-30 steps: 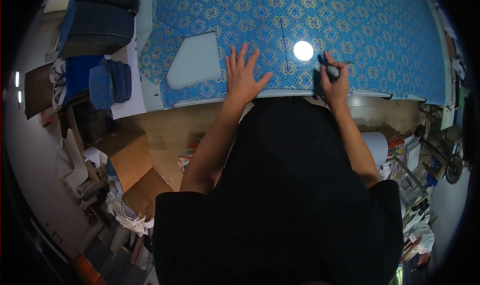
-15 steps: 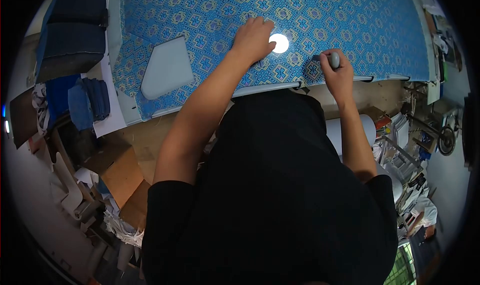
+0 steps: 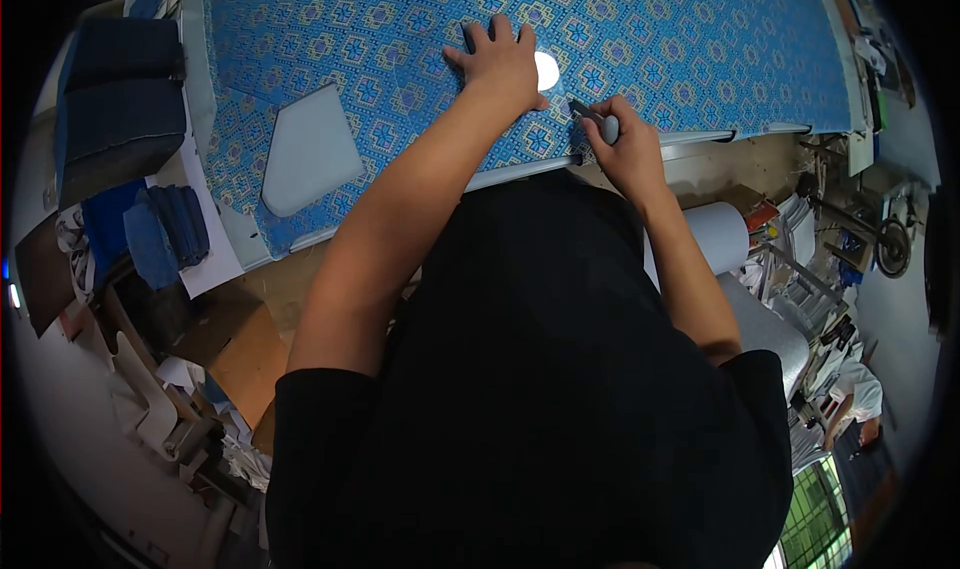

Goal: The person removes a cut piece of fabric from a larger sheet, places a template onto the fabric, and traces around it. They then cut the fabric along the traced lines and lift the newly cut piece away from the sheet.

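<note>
My left hand [image 3: 500, 69] lies on the blue patterned fabric [image 3: 670, 59] with its fingers spread. Beside its thumb side is a bright white round patch [image 3: 547, 71], like glare. My right hand [image 3: 630, 149] is closed around a tool [image 3: 609, 129] with a rounded grey handle end and a dark, narrow, blade-like front. The tool's tip points up and left, close over the fabric by my left thumb; its exact kind is unclear. Left of my left forearm, a flat pale grey angular piece [image 3: 312, 154] with rounded lower corners rests on the fabric.
The table's front edge [image 3: 690, 147] runs just before my body. Dark blue padded blocks [image 3: 120, 109] and folded blue fabric [image 3: 170, 229] are at the left, above a cardboard box [image 3: 235, 344]. Rolls of grey material [image 3: 715, 234] stand below the table at right. Another person [image 3: 857, 399] is at the far lower right.
My right hand has moved left with the tool, toward my left hand. My left hand's fingers have spread wider. The whole view has shifted slightly.
</note>
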The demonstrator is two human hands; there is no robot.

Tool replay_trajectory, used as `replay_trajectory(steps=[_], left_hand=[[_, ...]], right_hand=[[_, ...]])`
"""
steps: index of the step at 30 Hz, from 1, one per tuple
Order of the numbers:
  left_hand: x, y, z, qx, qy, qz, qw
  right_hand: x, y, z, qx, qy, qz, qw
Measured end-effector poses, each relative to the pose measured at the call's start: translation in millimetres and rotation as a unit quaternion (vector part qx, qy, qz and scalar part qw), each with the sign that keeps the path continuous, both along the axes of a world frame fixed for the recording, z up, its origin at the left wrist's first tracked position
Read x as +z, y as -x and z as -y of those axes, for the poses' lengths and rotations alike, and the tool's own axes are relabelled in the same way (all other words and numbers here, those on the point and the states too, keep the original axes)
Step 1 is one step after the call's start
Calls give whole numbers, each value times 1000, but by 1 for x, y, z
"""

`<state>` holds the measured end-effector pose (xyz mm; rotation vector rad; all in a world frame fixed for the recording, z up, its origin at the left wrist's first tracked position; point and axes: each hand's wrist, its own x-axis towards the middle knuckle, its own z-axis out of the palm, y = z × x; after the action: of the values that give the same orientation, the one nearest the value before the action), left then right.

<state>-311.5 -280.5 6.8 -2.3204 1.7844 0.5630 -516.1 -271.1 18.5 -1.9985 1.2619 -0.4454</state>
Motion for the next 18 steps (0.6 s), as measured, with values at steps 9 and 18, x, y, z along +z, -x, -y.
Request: replay_trajectory(steps=[9, 18], left_hand=[[1, -2, 0, 13, -4, -28, 1000], [2, -4, -2, -9, 3, -25, 1000]], right_hand=[[6, -7, 5, 30, 10, -39, 999], [5, -16, 4, 20, 11, -82, 996]])
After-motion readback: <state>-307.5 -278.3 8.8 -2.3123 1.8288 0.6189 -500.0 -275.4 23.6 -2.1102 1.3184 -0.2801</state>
